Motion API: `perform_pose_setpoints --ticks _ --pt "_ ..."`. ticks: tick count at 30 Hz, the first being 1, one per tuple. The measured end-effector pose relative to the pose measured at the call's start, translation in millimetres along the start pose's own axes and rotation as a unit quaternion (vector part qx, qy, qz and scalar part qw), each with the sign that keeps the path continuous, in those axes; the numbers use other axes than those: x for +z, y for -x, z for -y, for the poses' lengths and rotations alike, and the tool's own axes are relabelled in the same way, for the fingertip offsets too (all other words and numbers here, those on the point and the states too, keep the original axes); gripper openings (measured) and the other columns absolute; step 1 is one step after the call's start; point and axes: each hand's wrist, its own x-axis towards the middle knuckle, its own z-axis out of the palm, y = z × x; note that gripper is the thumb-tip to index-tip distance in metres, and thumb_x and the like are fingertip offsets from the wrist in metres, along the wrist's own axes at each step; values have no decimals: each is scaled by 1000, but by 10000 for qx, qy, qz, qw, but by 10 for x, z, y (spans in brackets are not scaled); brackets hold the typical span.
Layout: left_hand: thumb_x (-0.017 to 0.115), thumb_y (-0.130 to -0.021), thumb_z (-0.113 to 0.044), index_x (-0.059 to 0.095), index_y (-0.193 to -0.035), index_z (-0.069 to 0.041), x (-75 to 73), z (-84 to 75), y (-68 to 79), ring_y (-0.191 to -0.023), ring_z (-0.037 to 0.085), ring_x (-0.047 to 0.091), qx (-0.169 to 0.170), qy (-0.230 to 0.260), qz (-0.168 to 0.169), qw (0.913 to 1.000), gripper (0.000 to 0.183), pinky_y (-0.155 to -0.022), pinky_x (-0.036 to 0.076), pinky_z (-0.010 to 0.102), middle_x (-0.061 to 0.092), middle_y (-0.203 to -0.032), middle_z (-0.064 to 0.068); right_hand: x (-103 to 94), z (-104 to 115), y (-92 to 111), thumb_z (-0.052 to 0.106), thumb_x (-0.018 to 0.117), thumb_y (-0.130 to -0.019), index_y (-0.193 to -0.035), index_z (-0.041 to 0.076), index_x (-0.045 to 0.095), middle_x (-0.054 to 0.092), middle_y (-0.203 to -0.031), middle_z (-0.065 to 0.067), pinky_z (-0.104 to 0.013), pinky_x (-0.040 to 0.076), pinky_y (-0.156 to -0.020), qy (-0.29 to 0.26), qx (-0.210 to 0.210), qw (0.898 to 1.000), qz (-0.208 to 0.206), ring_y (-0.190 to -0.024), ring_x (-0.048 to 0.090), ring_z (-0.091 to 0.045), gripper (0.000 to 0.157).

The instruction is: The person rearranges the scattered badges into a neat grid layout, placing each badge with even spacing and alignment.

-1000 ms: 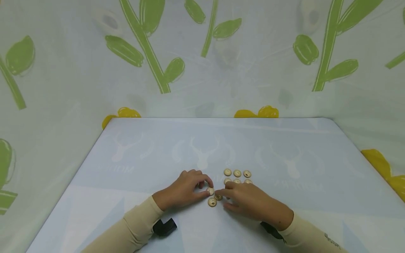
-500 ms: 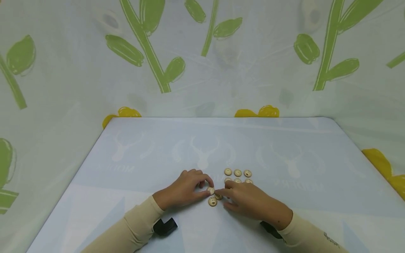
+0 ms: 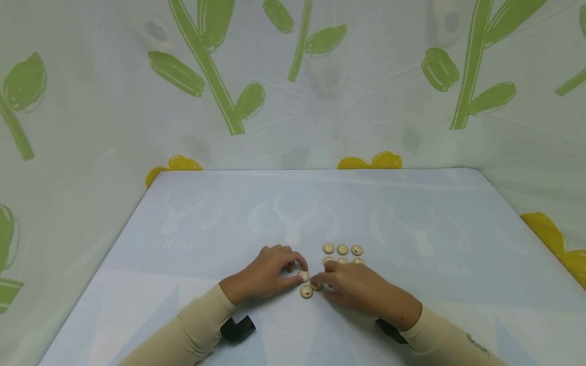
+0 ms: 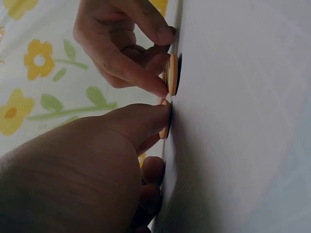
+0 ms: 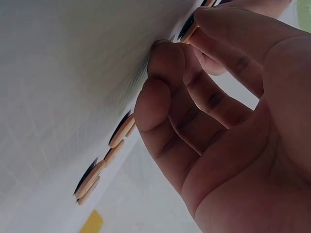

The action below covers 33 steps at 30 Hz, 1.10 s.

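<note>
Small round wooden discs with dark face-like marks lie on the table. My left hand (image 3: pixel 270 272) pinches one wooden disc (image 3: pixel 304 276) between thumb and index finger, its edge low against the cloth in the left wrist view. Opposite it, my right hand (image 3: pixel 361 290) has its index fingertip on a second wooden disc (image 3: pixel 316 285), with the thumb near its other side and the remaining fingers curled. A third wooden disc (image 3: pixel 306 292) lies flat just in front of these two. In the right wrist view, my right fingers (image 5: pixel 167 63) cover part of the work.
Behind my right hand, several more wooden discs (image 3: pixel 342 249) stand in two rows, the nearer row partly hidden by the hand. A pale blue printed cloth covers the table (image 3: pixel 220 203). A leaf-patterned curtain (image 3: pixel 366 101) hangs behind and at both sides.
</note>
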Motion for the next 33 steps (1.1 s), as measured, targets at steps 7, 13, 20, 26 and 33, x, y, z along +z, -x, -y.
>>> perform_pose_setpoints --ticks 7,13,20,26,33 --pt "72 -92 -32 69 -104 -32 4 8 3 -80 4 45 13 -20 -15 10000 12 -75 29 32 51 -82 -13 1 -10 7 12 76 -87 -107 28 75 52 -84 11 -17 38 -54 -79 -51 9999 -100 -59 42 2 26" --pt "71 -92 -32 69 -104 -32 -2 3 4 -81 4 45 32 -20 -19 10000 12 -76 29 32 51 -82 -13 6 -15 14 13 76 -87 -102 28 75 54 -83 11 -17 38 -54 -132 -65 9998 -141 -60 44 3 21" --pt "71 -93 -32 68 -104 -32 3 10 8 -81 4 46 68 -4 -35 10000 12 -76 29 32 52 -82 -13 5 -14 6 16 74 -90 -99 29 74 55 -82 12 -17 38 -54 -107 -46 9998 -148 -63 45 5 16" --pt "71 -93 -33 68 -104 -32 12 19 9 -82 4 46 60 40 -17 10000 12 -77 29 32 51 -82 -14 3 -18 10 16 73 -90 -98 28 74 56 -83 13 -16 41 -56 -179 -95 9997 -132 -66 48 6 15" --pt "71 -93 -33 68 -104 -32 8 17 5 -82 3 46 118 -9 -68 9999 12 -77 29 32 51 -82 -14 17 -27 2 19 75 -89 -97 25 72 52 -78 14 -16 40 -56 -215 -25 9997 -138 -63 45 7 10"
